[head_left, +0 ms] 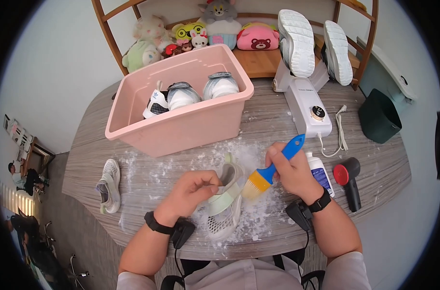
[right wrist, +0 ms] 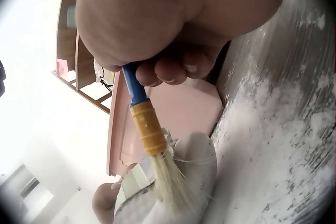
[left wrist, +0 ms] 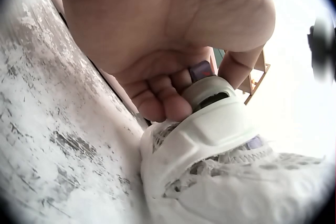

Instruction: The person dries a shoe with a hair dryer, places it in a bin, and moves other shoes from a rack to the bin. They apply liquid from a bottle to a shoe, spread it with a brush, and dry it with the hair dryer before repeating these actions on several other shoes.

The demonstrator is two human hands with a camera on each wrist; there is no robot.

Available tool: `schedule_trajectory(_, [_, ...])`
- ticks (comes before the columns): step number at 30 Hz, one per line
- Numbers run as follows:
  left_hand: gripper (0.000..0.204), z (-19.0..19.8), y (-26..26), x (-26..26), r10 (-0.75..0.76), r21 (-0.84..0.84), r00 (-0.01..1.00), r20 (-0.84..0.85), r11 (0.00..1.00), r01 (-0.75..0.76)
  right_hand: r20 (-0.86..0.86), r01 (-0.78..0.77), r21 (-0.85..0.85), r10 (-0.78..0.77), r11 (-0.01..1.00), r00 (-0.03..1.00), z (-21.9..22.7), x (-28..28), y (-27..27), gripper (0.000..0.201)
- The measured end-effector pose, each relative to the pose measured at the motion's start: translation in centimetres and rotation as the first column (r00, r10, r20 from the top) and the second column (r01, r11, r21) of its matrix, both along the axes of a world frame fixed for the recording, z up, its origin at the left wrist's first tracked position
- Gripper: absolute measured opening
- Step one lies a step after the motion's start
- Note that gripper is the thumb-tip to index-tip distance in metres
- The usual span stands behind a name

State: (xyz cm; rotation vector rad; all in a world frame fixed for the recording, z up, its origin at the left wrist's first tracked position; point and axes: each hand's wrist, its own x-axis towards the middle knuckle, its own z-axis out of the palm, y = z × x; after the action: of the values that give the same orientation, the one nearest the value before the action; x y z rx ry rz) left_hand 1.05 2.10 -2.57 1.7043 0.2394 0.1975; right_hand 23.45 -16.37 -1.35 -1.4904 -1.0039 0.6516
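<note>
A light sneaker [head_left: 223, 225] with a pale green strap lies on the table in front of me, toe towards me. My left hand [head_left: 193, 191] holds it at the ankle opening, with curled fingers at the tongue [left wrist: 210, 88] in the left wrist view. In my right hand [head_left: 295, 171] I grip the blue handle [head_left: 293, 147] of a brush with a yellow ferrule. Its pale bristles [right wrist: 173, 184] lie against the side of the sneaker near the heel. A matching sneaker [head_left: 110, 186] stands to the left, away from both hands.
White residue [head_left: 258, 224] covers the wood-grain table around the sneaker. Behind stands a pink bin [head_left: 181, 133] with shoes inside. At the right are a shoe dryer [head_left: 304, 108] bearing two shoes, a white bottle [head_left: 320, 174], a black-and-red device [head_left: 353, 186] and a dark green bin [head_left: 380, 116].
</note>
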Motion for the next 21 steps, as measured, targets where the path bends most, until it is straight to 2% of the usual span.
schedule_trajectory(3, [0.017,-0.3,0.0,0.1,0.006,-0.082,1.000,-0.001,0.997,-0.006,0.031,0.059,0.044,-0.061,0.997,0.998,0.2,0.3,0.1,0.042])
schedule_trajectory(5, [0.020,-0.8,0.0,0.3,-0.026,0.008,0.996,0.081,1.000,0.025,0.033,0.082,0.065,-0.084,0.995,0.996,0.2,0.4,-0.1,0.042])
schedule_trajectory(7, [0.021,-0.7,0.2,0.3,-0.034,0.046,0.996,0.082,0.998,0.031,0.044,0.164,0.057,-0.167,0.985,0.985,-0.1,0.6,0.1,0.042])
schedule_trajectory(8, [0.023,-0.6,0.3,0.3,-0.041,0.080,0.996,0.078,0.996,0.035,0.045,0.162,0.061,-0.165,0.985,0.985,-0.6,1.0,0.3,0.042])
schedule_trajectory(10, [0.023,-0.8,0.6,0.3,-0.039,0.080,0.996,0.078,0.996,0.032,0.194,0.097,0.051,-0.105,0.994,0.975,-1.5,1.8,0.5,0.041])
schedule_trajectory(11, [0.023,-0.9,0.7,0.3,-0.038,0.077,0.996,0.075,0.997,0.032,0.194,0.097,0.052,-0.105,0.994,0.975,-1.3,1.9,0.5,0.041])
schedule_trajectory(13, [0.025,-1.0,0.8,0.4,-0.029,0.080,0.997,0.067,0.996,0.023,-0.092,-0.032,-0.188,0.015,0.982,0.996,0.1,1.6,0.3,0.042])
schedule_trajectory(14, [0.026,-1.1,0.8,0.4,-0.019,0.085,0.998,0.061,0.996,0.013,-0.095,-0.032,-0.190,0.014,0.981,0.995,0.2,1.2,0.3,0.042])
schedule_trajectory(16, [0.030,-0.9,0.9,0.3,-0.041,0.094,0.996,0.074,0.995,0.034,-0.180,0.128,-0.052,-0.135,0.990,0.974,0.6,0.3,0.5,0.043])
schedule_trajectory(17, [0.034,-0.7,1.0,0.3,-0.066,0.104,0.994,0.087,0.993,0.057,-0.177,0.125,-0.048,-0.132,0.991,0.975,0.4,0.3,0.5,0.043])
schedule_trajectory(19, [0.036,-0.8,1.2,0.2,-0.068,0.105,0.994,0.085,0.993,0.059,-0.129,0.207,0.075,-0.197,0.975,0.972,-0.1,0.4,0.4,0.045])
schedule_trajectory(21, [0.039,-0.8,1.2,0.2,-0.071,0.101,0.994,0.079,0.993,0.062,-0.156,0.214,0.125,-0.194,0.969,0.969,0.2,0.3,0.3,0.045])
